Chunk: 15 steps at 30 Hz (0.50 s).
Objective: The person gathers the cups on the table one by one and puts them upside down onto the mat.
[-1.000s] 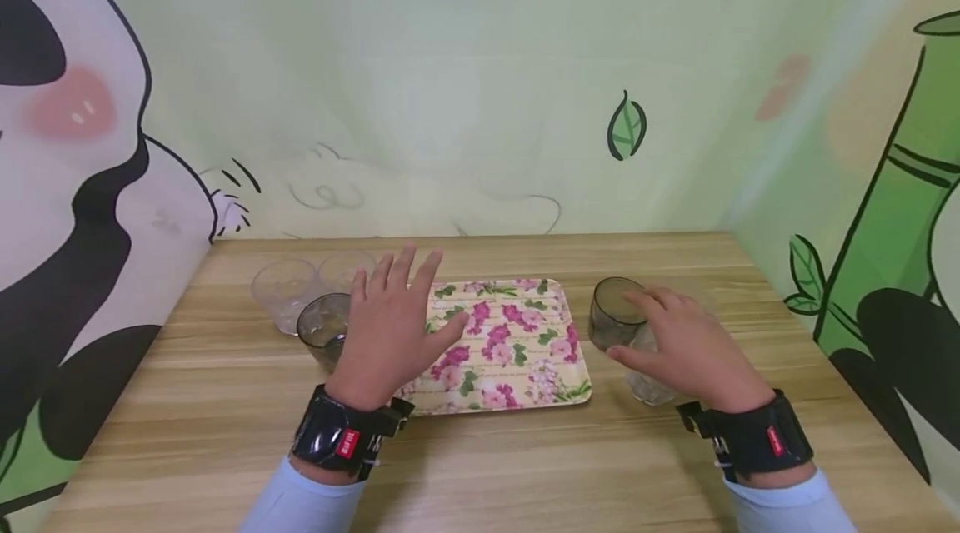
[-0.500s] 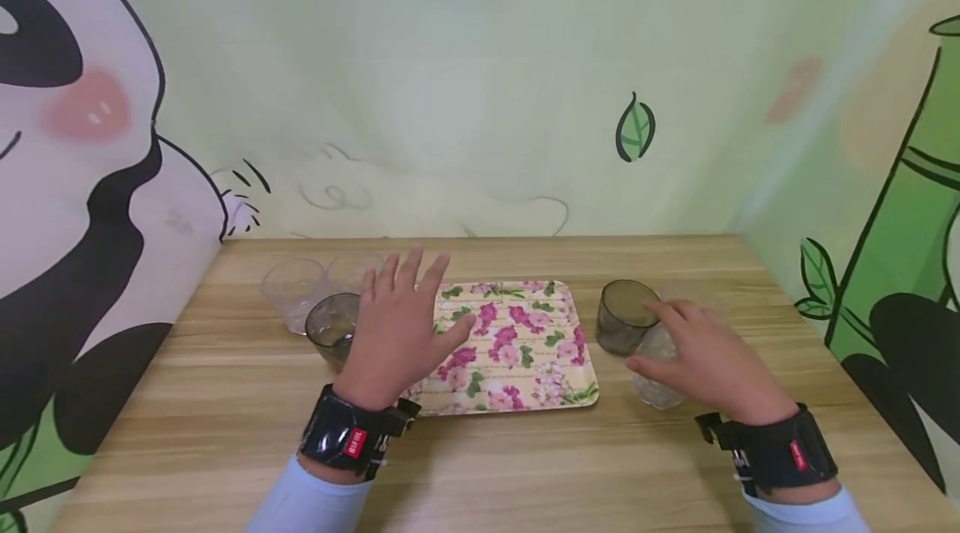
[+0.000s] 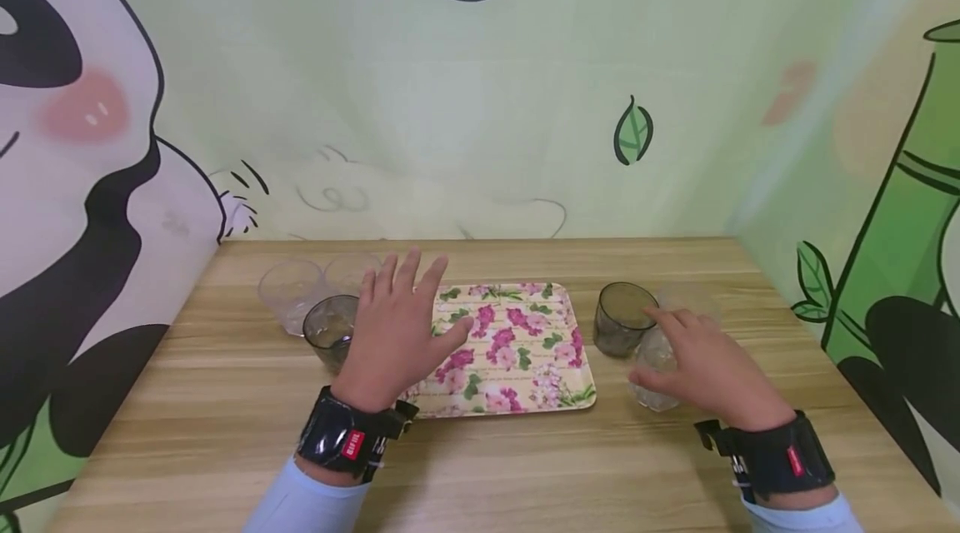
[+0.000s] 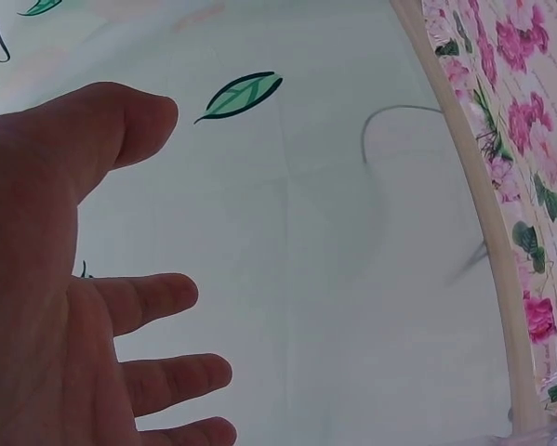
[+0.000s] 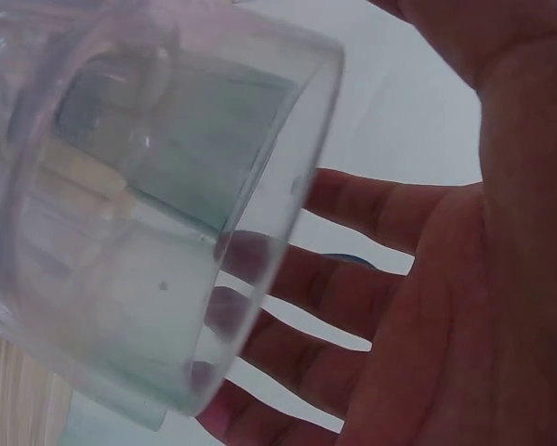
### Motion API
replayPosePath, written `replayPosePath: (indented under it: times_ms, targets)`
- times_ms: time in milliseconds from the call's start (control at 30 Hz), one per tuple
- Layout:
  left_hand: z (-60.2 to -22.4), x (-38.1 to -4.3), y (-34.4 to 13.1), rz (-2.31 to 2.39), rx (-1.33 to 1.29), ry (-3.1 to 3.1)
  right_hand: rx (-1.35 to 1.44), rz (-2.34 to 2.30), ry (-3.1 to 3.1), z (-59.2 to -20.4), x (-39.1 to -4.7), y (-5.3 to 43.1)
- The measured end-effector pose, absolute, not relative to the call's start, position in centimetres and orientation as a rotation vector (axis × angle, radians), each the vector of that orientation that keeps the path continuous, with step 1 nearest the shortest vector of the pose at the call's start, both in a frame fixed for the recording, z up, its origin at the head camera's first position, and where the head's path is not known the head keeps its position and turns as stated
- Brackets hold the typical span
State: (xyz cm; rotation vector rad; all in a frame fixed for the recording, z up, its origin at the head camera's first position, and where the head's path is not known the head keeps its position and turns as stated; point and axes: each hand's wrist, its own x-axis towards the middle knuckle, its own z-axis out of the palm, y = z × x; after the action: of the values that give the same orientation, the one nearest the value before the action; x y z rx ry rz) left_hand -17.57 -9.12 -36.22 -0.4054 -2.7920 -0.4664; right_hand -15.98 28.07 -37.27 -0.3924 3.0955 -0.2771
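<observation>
My left hand (image 3: 397,337) is held up with its fingers spread, overlapping the left side of a flowered tray (image 3: 517,350) in the head view. Beside its wrist side is a smoky dark cup (image 3: 326,329). In the left wrist view, the thumb and fingers have nothing between them. My right hand (image 3: 705,371) hovers at a clear cup (image 3: 654,362), thumb on its near side. From the right wrist, that clear cup (image 5: 166,214) lies before the palm, fingertips showing through its wall near the rim, not curled round it. Another smoky cup (image 3: 622,321) stands just left of this hand.
Clear cups (image 3: 291,296) stand behind the left smoky cup. A faint clear rim (image 3: 690,300) shows behind my right hand. The wooden table (image 3: 495,470) meets a green wall cloth printed with pandas and leaves at the back and sides.
My right hand has shifted a little rightward and toward me, from over the smoky cup's rim to the clear cup. The left hand keeps its pose; the head view has moved slightly.
</observation>
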Motion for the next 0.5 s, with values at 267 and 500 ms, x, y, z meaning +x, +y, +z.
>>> replayPosePath:
  times_ms: [267, 500]
  targets:
    - [-36.23, -17.60, -9.22, -0.445, -0.406, -2.784, -0.425, -0.257, 3.106, -37.54, -15.75, 28.22]
    - [-36.13, -17.53, -9.21, -0.441, -0.406, -2.791, -0.472, -0.249, 3.111, -37.67, -15.49, 28.29]
